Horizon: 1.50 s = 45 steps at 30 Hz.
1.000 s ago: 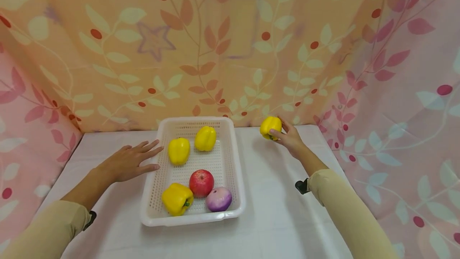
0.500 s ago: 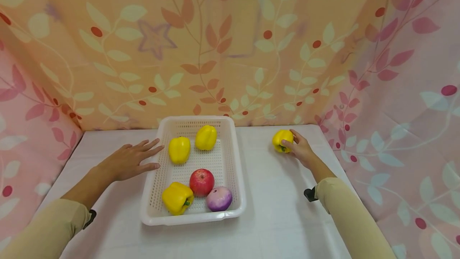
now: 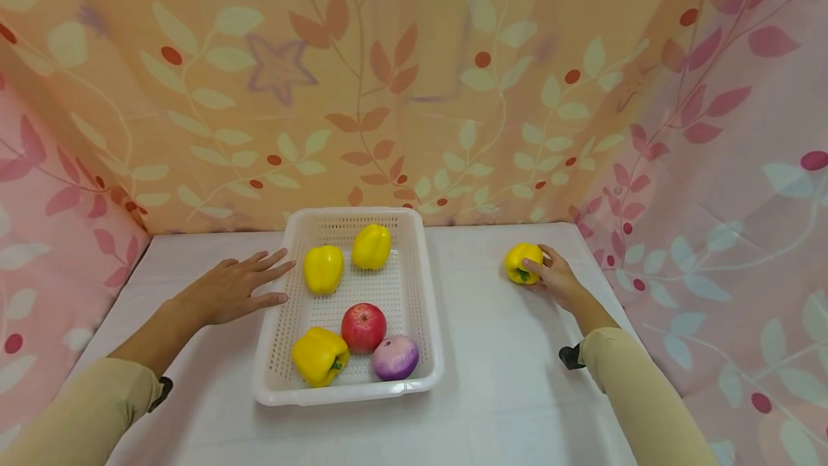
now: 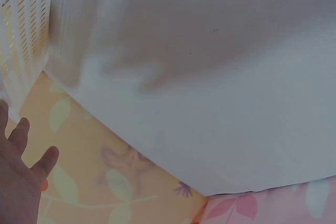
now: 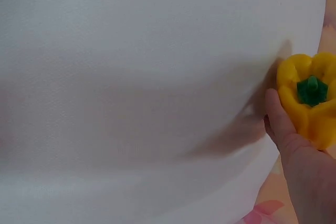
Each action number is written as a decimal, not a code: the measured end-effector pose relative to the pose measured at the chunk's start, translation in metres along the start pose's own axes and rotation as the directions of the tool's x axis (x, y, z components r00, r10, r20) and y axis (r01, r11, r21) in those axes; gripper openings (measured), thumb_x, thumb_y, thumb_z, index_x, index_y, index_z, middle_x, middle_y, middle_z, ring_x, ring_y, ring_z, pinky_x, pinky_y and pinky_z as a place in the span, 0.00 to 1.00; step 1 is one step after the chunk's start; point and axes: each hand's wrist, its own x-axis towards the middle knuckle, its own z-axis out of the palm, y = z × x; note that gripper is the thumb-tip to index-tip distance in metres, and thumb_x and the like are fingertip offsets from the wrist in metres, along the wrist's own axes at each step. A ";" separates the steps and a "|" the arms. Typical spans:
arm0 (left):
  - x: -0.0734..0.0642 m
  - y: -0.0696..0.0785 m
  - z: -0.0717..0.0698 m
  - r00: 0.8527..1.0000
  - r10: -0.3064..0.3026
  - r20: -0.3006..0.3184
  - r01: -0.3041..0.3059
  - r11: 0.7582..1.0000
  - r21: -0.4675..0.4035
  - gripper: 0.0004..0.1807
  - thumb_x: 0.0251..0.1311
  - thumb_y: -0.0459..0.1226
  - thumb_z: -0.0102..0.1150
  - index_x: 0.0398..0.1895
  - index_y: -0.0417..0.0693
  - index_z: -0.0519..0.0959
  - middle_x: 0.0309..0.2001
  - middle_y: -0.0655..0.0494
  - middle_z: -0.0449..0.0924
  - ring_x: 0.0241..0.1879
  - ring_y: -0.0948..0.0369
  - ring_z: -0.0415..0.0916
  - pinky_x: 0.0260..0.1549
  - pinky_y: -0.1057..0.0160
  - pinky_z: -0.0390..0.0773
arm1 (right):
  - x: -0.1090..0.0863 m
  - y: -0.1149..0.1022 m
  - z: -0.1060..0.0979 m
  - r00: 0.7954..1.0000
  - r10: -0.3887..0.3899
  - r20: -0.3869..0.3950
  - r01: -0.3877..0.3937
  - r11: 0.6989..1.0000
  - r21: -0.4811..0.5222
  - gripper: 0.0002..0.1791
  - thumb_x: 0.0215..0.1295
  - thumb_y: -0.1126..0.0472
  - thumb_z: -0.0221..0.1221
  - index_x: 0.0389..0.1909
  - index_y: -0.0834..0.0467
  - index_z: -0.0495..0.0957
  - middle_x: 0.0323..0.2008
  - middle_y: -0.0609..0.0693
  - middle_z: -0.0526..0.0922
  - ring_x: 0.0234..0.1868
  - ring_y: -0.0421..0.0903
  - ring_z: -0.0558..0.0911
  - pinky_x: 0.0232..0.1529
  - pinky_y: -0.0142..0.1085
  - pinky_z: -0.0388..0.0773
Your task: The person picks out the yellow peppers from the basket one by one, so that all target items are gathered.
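My right hand (image 3: pixel 558 279) grips a yellow bell pepper (image 3: pixel 522 263) from its right side, close over the table right of the basket. In the right wrist view the pepper's green stem (image 5: pixel 312 90) faces the camera and the thumb lies along its side. My left hand (image 3: pixel 236 290) is spread with straight fingers at the left rim of the white plastic basket (image 3: pixel 428 308). Inside the basket are a yellow pepper (image 3: pixel 323 270), another yellow pepper (image 3: pixel 371 247) at the back, a third pepper (image 3: pixel 320 357) in front, a red round fruit (image 3: pixel 364 328) and a purple-white onion (image 3: pixel 395 357).
A white cloth covers the table (image 3: pixel 485 380). Behind it hangs an orange leaf-patterned curtain (image 3: pixel 362 92), with pink curtain (image 3: pixel 744 200) along both sides. The basket's perforated wall (image 4: pixel 26 24) shows in the left wrist view.
My right hand has carried the yellow pepper to the right and down toward the near side, closer to the table. The left hand and the basket's contents have stayed in place.
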 end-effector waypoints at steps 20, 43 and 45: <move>0.001 0.000 -0.004 1.000 -0.006 0.025 0.006 1.000 -0.005 0.42 0.68 0.66 0.41 0.78 0.54 0.58 0.78 0.46 0.51 0.74 0.38 0.52 0.64 0.29 0.56 | 0.000 0.006 -0.024 0.997 0.002 0.074 -0.001 1.000 -0.010 0.39 0.80 0.58 0.44 0.80 0.52 0.32 0.80 0.57 0.32 0.78 0.61 0.46 0.73 0.52 0.52; 0.000 0.000 -0.002 1.000 -0.005 0.019 0.006 1.000 -0.006 0.43 0.67 0.68 0.41 0.77 0.55 0.59 0.78 0.46 0.52 0.73 0.38 0.52 0.64 0.30 0.56 | -0.007 -0.047 -0.021 0.998 -0.063 -0.009 0.058 0.952 -0.302 0.42 0.76 0.51 0.50 0.80 0.55 0.37 0.78 0.66 0.38 0.77 0.66 0.45 0.70 0.64 0.53; -0.001 0.001 -0.001 1.000 -0.005 0.020 0.005 1.000 -0.009 0.43 0.67 0.68 0.41 0.77 0.55 0.59 0.78 0.46 0.52 0.73 0.38 0.52 0.64 0.30 0.56 | -0.009 -0.060 -0.015 0.996 -0.087 0.009 0.085 0.940 -0.331 0.43 0.76 0.50 0.51 0.80 0.54 0.37 0.78 0.66 0.38 0.77 0.66 0.45 0.70 0.64 0.53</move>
